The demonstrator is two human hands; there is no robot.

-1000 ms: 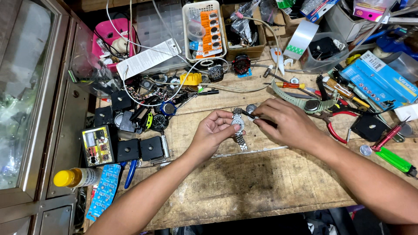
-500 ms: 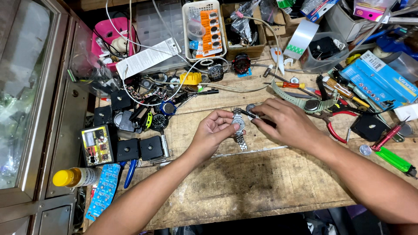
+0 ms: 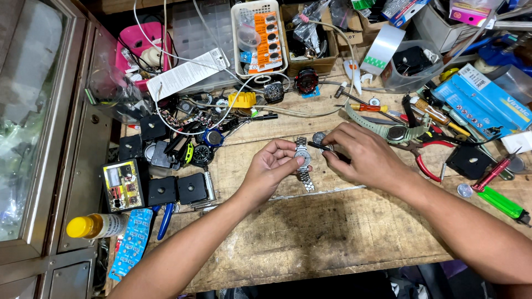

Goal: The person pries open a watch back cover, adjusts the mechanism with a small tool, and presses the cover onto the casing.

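A worn wooden workbench fills the view, its planks scratched and stained — a pale seam runs across the middle. Along the left edge stands a metal-framed glass cabinet, its pane catching soft reflections. Light falls evenly from above.

Colours all over: silver metal-link wristwatch, olive-green watch strap, red-handled pliers, bright green lighter, yellow-capped bottle, pink tray, orange battery card in a white basket, blue boxes, and a scuffed tan wooden desk.
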